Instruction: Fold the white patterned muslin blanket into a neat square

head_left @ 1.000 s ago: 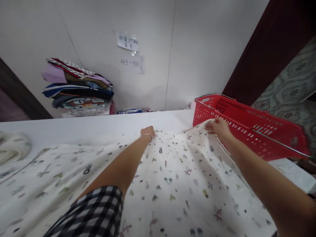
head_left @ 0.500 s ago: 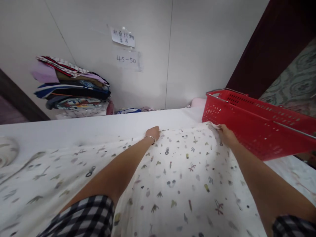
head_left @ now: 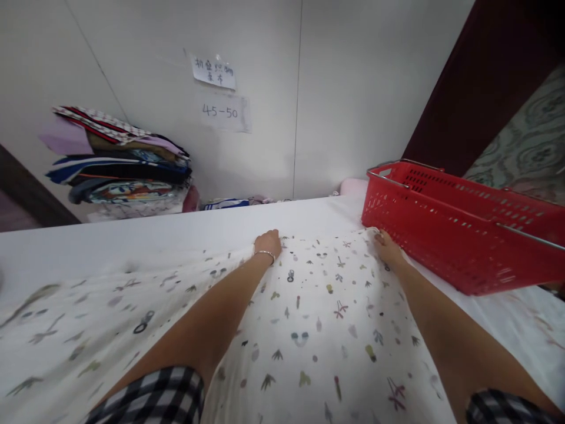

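Note:
A white cloth [head_left: 318, 318] with small printed plants, starfish and other motifs spreads over the table toward me and off to the left. My left hand [head_left: 268, 242] is closed on its far edge, near the middle of the view, with a thin bracelet at the wrist. At the cloth's far right corner, my right hand [head_left: 387, 247] pinches the fabric just beside the red basket. Between the two hands the edge runs nearly straight. The fingertips of both hands are partly hidden.
A red plastic basket [head_left: 441, 235] with metal handles stands on the white table [head_left: 132, 235] at the right. Folded fabrics [head_left: 123, 165] are piled at the back left, against the wall. Two paper notes [head_left: 225, 112] are taped to the wall. A dark red curtain [head_left: 441, 88] hangs at the right.
My right hand has moved slightly left and nearer with the cloth corner, away from the basket. My left hand has shifted slightly left, still gripping the edge. The view has shifted a little.

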Available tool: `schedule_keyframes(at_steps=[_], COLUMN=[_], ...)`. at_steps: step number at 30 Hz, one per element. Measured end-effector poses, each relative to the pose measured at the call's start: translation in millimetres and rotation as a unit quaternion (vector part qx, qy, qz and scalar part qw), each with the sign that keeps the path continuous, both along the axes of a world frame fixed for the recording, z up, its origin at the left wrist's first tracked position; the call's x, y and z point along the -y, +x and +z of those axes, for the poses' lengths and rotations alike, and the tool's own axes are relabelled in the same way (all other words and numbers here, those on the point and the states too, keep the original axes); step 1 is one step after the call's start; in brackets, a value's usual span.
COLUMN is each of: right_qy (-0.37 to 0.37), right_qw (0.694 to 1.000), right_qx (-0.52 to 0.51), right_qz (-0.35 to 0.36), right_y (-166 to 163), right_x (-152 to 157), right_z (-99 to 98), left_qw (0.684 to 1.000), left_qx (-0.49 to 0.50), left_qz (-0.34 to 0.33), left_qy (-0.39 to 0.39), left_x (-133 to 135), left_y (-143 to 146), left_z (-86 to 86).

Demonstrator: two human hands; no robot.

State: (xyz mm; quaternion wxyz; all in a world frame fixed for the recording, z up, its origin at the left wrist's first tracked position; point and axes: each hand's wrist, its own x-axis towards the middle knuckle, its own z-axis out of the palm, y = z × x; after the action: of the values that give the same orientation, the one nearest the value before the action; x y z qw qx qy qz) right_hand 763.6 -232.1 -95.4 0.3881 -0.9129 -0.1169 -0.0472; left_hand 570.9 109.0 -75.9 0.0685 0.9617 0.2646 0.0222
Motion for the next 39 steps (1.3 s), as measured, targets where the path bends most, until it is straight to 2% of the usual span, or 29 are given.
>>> schedule_keyframes(at_steps=[6,9,12,15,20,21,24,28,31,33,37,39], right_qy=[-0.080,-0.108,-0.181,-0.240,-0.313,-0.321,-0.329,-0.309,-0.290,-0.282,-0.269,-0.238], right_qw=[0.995,0.990,0.968,0.948,0.931,0.929,0.925,0.933,0.939,0.943,0.956,0.969], right_qx=[-0.024,0.012,0.061,0.055,0.010,0.009,-0.002,0.002,0.042,0.066,0.103,0.071], right_qz=[0.057,0.094,0.161,0.202,0.190,0.187,0.188,0.183,0.178,0.165,0.061,-0.005], right_y=[-11.7,-27.6,-45.6,-55.1,-46.2,-43.3,-39.4,-57.0,-86.5,-108.1,-148.2,-169.0], right_x=[-6.5,-9.4,-20.1,-36.9,-59.2,-61.8,-66.4,-59.2,-28.3,10.7,122.1,177.2], right_z=[-3.2,1.4,2.9,0.8,-2.7,-2.3,2.4,10.3,9.1,5.9,5.4,8.5], left_qw=[1.000,1.000,0.999,0.996,0.967,0.965,0.970,0.968,0.965,0.959,0.942,0.933], left_qx=[0.005,0.018,0.048,0.073,0.053,0.040,0.003,-0.019,0.006,0.021,0.016,0.020], left_qz=[0.016,0.012,-0.001,-0.057,-0.248,-0.259,-0.238,-0.235,-0.244,-0.267,-0.319,-0.348], left_qy=[0.007,0.009,0.016,0.021,-0.015,-0.026,-0.054,-0.084,-0.094,-0.096,-0.100,-0.091], left_x=[2.7,2.6,6.3,17.3,36.4,37.8,38.3,38.1,39.6,41.7,53.4,65.7], left_y=[-3.2,-6.0,-10.0,-14.3,-17.4,-17.0,-14.7,-18.7,-43.3,-76.4,-176.5,-231.4], left_z=[1.2,3.4,7.4,9.1,-5.9,-9.5,-13.8,-1.2,14.4,23.8,31.4,28.0])
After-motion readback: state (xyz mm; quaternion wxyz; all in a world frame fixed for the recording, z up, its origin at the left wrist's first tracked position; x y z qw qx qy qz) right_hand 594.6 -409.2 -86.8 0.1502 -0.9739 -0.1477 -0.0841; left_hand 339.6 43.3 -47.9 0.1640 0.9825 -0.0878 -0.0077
